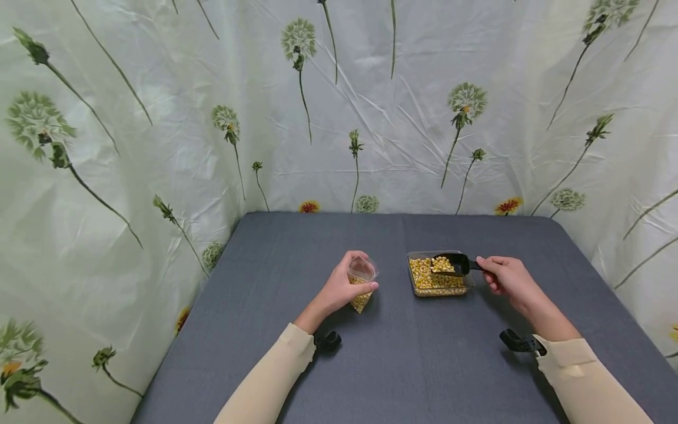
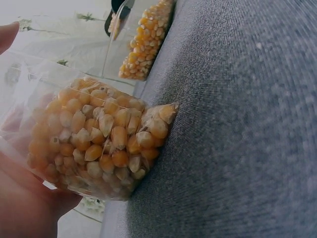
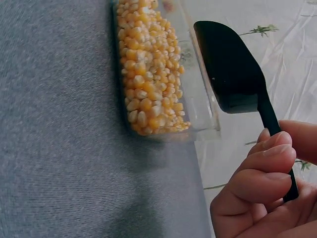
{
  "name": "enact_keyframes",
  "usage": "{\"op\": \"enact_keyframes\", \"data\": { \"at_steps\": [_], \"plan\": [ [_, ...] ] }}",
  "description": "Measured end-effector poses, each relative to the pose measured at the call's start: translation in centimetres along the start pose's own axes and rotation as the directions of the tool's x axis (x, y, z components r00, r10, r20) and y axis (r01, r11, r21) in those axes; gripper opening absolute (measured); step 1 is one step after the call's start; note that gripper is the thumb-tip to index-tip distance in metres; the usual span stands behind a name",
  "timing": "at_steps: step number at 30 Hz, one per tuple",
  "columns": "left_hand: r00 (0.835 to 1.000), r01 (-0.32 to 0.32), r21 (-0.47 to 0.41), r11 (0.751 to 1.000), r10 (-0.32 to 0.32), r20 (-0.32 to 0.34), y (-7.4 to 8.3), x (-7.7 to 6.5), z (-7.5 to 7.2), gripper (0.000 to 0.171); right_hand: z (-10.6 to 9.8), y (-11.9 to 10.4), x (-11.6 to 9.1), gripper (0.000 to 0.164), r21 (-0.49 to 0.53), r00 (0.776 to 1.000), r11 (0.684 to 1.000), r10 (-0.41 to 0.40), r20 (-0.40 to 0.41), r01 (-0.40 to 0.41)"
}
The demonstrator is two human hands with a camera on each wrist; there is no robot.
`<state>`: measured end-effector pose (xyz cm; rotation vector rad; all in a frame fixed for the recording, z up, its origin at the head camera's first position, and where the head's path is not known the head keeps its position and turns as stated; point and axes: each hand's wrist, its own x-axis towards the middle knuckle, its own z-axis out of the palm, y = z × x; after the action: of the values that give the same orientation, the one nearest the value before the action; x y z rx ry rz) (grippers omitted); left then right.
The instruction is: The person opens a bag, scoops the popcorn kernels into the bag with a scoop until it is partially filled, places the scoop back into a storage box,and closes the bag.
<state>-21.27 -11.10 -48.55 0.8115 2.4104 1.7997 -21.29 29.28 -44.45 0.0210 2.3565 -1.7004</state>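
My left hand (image 1: 341, 284) grips a clear plastic bag (image 2: 106, 134) partly filled with corn kernels. Its mouth gapes upward, and the bottom corner touches the cloth. To the right stands a clear rectangular container (image 1: 441, 291) holding many yellow kernels (image 3: 148, 74). Over that container, a black scoop (image 3: 230, 64) carries a heap of kernels (image 1: 442, 264). My right hand (image 1: 509, 281) holds the scoop by its handle, with fingers curled round it. In the right wrist view only the scoop's underside and side show, so its load is hidden there.
Grey cloth (image 1: 392, 365) covers the table, whose far edge meets a pale curtain (image 1: 392, 118) printed with dandelions. A black strap (image 1: 328, 341) sits at the left wrist and another strap (image 1: 521, 343) at the right.
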Motion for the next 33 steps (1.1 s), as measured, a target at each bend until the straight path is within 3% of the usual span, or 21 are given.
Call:
{"op": "enact_keyframes", "data": {
  "at_steps": [9, 17, 20, 23, 30, 33],
  "plan": [
    [0.999, 0.048, 0.013, 0.999, -0.048, 0.002, 0.3, -0.1, 0.0, 0.060, 0.0, -0.8, -0.1, 0.046, 0.006, 1.000, 1.000, -0.011, 0.004, 0.011],
    [1.000, 0.018, 0.000, 1.000, -0.018, 0.020, 3.6, -0.6, -0.3, 0.054, 0.4, -1.8, 0.1, 0.050, 0.011, 0.999, 0.999, -0.033, 0.007, 0.033],
    [1.000, 0.018, -0.006, 1.000, -0.018, 0.014, 3.7, -0.7, -0.2, 0.052, 0.7, -2.3, 0.1, 0.050, 0.015, 0.999, 0.999, -0.047, 0.013, 0.047],
    [0.999, 0.026, -0.007, 1.000, -0.026, 0.029, 3.7, -0.6, -0.3, 0.052, 1.1, -2.7, 0.1, 0.048, 0.017, 0.998, 0.998, -0.061, 0.020, 0.061],
    [0.999, 0.038, 0.012, 0.999, -0.039, 0.021, 0.8, 0.0, 0.0, 0.057, 2.2, -3.8, 0.1, 0.046, 0.037, 0.995, 0.995, -0.093, 0.030, 0.092],
    [0.999, 0.035, 0.008, 0.999, -0.035, 0.012, 0.4, 0.0, 0.0, 0.058, 2.7, -4.2, 0.2, 0.044, 0.056, 0.994, 0.993, -0.103, 0.038, 0.101]
  ]
}}
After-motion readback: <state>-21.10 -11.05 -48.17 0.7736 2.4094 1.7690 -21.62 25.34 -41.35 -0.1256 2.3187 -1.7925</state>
